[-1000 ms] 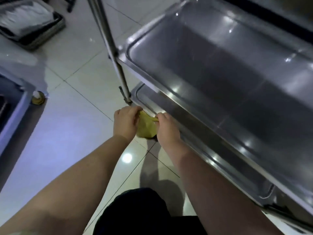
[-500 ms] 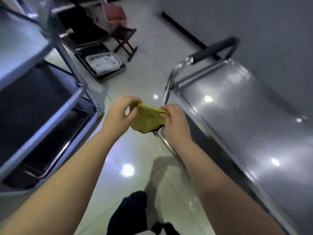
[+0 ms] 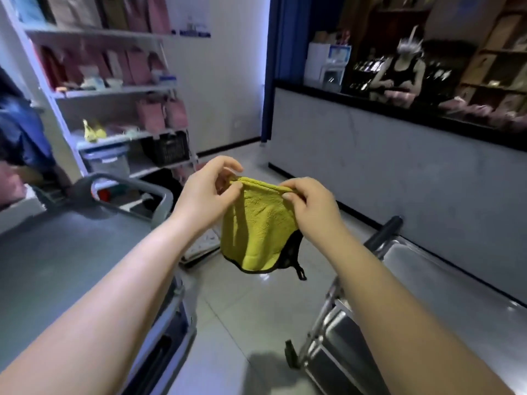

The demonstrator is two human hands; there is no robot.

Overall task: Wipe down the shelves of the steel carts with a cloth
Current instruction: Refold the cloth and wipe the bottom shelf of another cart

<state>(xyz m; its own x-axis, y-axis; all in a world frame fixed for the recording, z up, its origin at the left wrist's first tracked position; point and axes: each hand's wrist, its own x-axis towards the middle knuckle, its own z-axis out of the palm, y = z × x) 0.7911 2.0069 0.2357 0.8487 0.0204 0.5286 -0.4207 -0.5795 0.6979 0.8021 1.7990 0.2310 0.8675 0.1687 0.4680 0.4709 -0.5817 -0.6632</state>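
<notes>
- Cloth (image 3: 259, 226) is up in the air in front of me, yellow-green and fluffy, with dark trim round its bottom edge and a small dark loop dangling at the lower right.
- It touches neither cart; it hangs over the tiled floor (image 3: 251, 315) in the gap between them.
- My left hand (image 3: 205, 192) pinches the left end of the top hem between thumb and forefinger, the other fingers curled loosely above.
- My right hand (image 3: 310, 206) grasps the right end of that hem, thumb on the near side, fingers folded round behind.
- The hem runs nearly taut between the two hands and the rest drapes down.
- The left cart (image 3: 57, 266) shows its flat grey top shelf under my left forearm, its curved steel handle (image 3: 137, 186) at the far edge.
- The right cart (image 3: 456, 295) sits under my right forearm, its top shelf shining, a dark handle grip (image 3: 385, 232) at its far end.
- Beyond the left cart stands a shelving rack (image 3: 114, 89) with pink bags and a dark crate (image 3: 168, 148).
- To the right runs a long counter (image 3: 399, 155), with another person (image 3: 402, 69) behind it.
</notes>
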